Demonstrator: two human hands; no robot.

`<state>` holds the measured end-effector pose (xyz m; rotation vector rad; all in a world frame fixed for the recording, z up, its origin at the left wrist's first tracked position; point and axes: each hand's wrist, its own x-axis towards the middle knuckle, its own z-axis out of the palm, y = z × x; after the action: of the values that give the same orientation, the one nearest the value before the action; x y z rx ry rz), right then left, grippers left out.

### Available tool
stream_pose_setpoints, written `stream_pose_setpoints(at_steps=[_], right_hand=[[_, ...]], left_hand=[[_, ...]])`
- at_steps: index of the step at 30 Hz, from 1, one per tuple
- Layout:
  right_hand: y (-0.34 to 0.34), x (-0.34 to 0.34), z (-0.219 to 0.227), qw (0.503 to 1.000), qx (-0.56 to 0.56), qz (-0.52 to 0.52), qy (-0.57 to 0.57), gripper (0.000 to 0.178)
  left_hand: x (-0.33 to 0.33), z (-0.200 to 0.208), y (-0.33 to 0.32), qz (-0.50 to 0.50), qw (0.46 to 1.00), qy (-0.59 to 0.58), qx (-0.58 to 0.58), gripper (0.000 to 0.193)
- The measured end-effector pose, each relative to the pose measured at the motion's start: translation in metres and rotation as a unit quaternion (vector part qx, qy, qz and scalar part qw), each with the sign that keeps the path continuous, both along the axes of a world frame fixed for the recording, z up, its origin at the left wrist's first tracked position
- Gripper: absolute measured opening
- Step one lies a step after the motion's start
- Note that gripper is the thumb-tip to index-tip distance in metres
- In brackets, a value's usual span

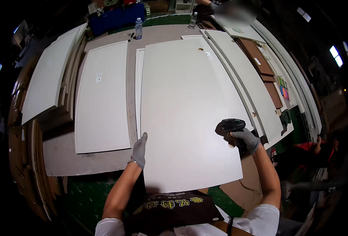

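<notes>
A large white panel (pixel 181 102) lies in front of me, with a small label and a round hole near its far end. My left hand (pixel 139 151), in a grey glove, holds the panel's left edge; part of its fingers is hidden. My right hand (pixel 246 139), gloved too, is closed round a black hand-held tool (pixel 232 126) with a rounded head. The tool is over the panel's right side, beside another round hole (pixel 231 144). Whether it touches the surface I cannot tell.
A framed white panel (pixel 103 98) lies at left, beside stacked panels (pixel 50 74). More white panels (pixel 241 74) and brown boards (pixel 256 59) lie at right. A bottle (pixel 139 29) and a marker (pixel 131 37) stand or lie at the table's far end. Another person is at the far right.
</notes>
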<state>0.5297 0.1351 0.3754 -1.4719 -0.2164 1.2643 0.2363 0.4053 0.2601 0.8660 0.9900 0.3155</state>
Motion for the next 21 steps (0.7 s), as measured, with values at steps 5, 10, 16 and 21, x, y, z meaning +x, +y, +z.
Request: stream_pose_setpoints(at_steps=[5, 10, 16, 21], right_hand=[[-0.008, -0.009, -0.043, 1.0, 0.01, 0.008, 0.008, 0.041], [-0.006, -0.03, -0.058, 0.999, 0.041, -0.009, 0.015, 0.045], [-0.002, -0.042, -0.082, 0.997, 0.041, -0.04, 0.046, 0.039], [0.0, -0.041, -0.099, 0.999, 0.032, -0.009, 0.032, 0.034]], left_hand=[[-0.016, 0.001, 0.017, -0.04, 0.999, -0.018, -0.018, 0.056], [-0.027, -0.013, 0.03, -0.044, 0.999, 0.023, -0.014, 0.057], [-0.04, -0.023, 0.033, -0.028, 0.999, 0.043, 0.015, 0.056], [-0.047, -0.015, 0.024, -0.003, 0.998, 0.051, 0.022, 0.055]])
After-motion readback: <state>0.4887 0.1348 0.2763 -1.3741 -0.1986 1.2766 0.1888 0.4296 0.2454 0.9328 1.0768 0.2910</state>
